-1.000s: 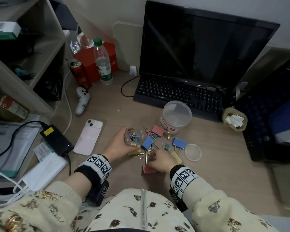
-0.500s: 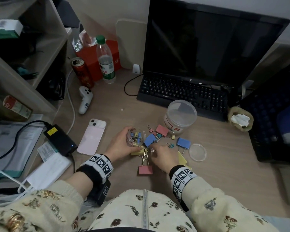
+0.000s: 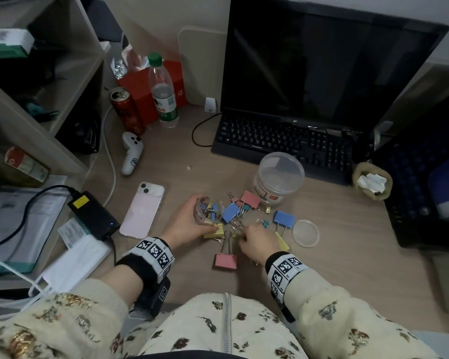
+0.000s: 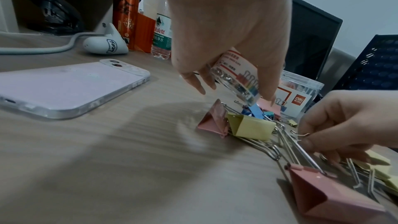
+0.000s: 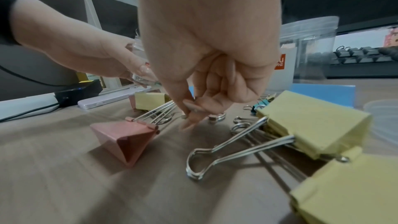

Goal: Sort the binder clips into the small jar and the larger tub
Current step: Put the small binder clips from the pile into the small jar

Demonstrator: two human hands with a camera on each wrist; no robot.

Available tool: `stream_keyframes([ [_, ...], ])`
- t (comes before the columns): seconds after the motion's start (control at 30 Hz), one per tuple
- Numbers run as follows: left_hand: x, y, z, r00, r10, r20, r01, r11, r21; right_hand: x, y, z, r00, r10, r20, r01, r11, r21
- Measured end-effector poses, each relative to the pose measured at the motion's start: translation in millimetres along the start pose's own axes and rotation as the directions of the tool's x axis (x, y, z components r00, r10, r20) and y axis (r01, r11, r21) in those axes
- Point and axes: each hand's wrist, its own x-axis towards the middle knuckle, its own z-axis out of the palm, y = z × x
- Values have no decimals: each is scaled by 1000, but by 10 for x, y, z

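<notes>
My left hand (image 3: 201, 216) grips the small clear jar (image 3: 211, 209), tilted toward the pile, with several small clips inside; the left wrist view shows the jar (image 4: 237, 79) between thumb and fingers. My right hand (image 3: 242, 236) reaches into the pile of binder clips, and its fingertips (image 5: 189, 108) pinch a small clip's wire handle; the clip's body is hidden. Large clips lie around: pink (image 3: 226, 260), yellow (image 3: 214, 231), blue (image 3: 231, 212) and blue (image 3: 284, 218). The larger tub (image 3: 280, 177) stands with its lid on behind the pile.
A small clear lid (image 3: 306, 233) lies right of the pile. A pink phone (image 3: 143, 211) and a black power brick (image 3: 94, 213) lie to the left. A keyboard (image 3: 283, 143) sits behind the tub, and a black crate (image 3: 425, 190) stands at the right.
My right hand has shifted slightly off the near pink clip, whose handles now show, and its fingers have closed in the pile. The left hand keeps holding the jar.
</notes>
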Motion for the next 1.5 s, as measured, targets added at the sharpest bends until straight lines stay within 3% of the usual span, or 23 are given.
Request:
stream_keyframes([
  [0.13, 10, 78, 70, 1000, 16, -7, -16, 1000, 4, -60, 51, -93, 999, 32, -36, -32, 999, -4],
  [0.3, 9, 176, 148, 999, 50, 4, -50, 999, 7, -162, 55, -231, 975, 44, -216, -42, 999, 16],
  [0.4, 20, 211, 189, 998, 59, 13, -60, 998, 31, -194, 60, -290, 925, 5, -379, 32, 995, 90],
  [0.5, 40, 249, 238, 997, 80, 22, -81, 996, 48, -222, 45, -342, 891, -124, -437, 182, 979, 93],
  [0.6, 49, 314, 284, 997, 62, 44, -62, 998, -9, -234, 48, -361, 883, -198, -426, 252, 965, 74],
  [0.73, 97, 318, 337, 999, 22, 31, -20, 996, -87, -209, 145, -356, 886, -134, -445, 212, 969, 130],
  [0.87, 125, 328, 349, 1000, 4, 26, -2, 995, -96, -129, 342, -333, 913, -11, -408, 95, 978, 188],
  [1.0, 150, 334, 352, 1000, -14, 4, 14, 994, -109, -23, 626, -277, 952, 130, -277, -71, 974, 216],
  [1.3, 198, 326, 367, 999, -48, 3, 49, 996, -80, 97, 657, -215, 989, 30, -148, -8, 989, 150],
  [1.5, 206, 360, 367, 999, -40, -7, 39, 995, -87, 155, 593, -172, 997, 30, -74, -13, 977, 213],
])
